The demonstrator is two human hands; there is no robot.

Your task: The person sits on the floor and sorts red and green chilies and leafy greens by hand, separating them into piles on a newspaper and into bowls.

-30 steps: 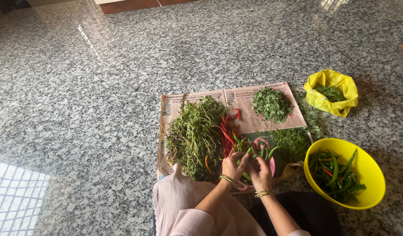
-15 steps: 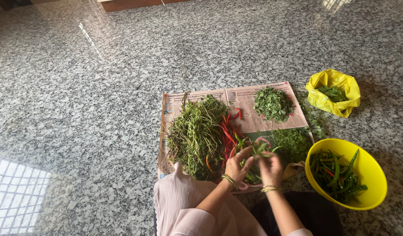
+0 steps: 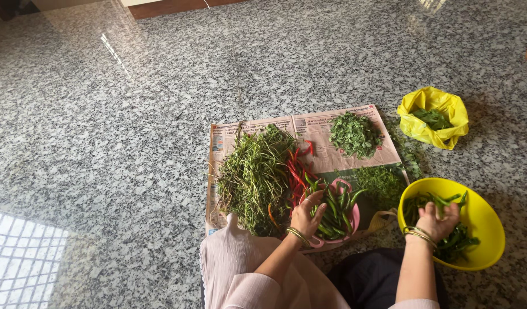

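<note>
Two hands are working over a newspaper sheet [image 3: 332, 160] spread on the speckled granite floor [image 3: 132, 143]; we are seeing it all from the head view alone. Our left hand [image 3: 307, 216] is resting on the green chillies [image 3: 332, 214] in a pink basket [image 3: 352, 220], fingers loosely curled over them, thumb out. Our right hand [image 3: 438, 220] is reaching into the yellow bowl [image 3: 480, 220] at three o'clock, fingers closing on a green chilli [image 3: 443, 200]. At ten o'clock from the basket a heap of stems [image 3: 253, 174] is lying, red chillies [image 3: 296, 171] beside it. At twelve, picked leaves [image 3: 355, 135]; at two, a yellow bag [image 3: 435, 117].
</note>
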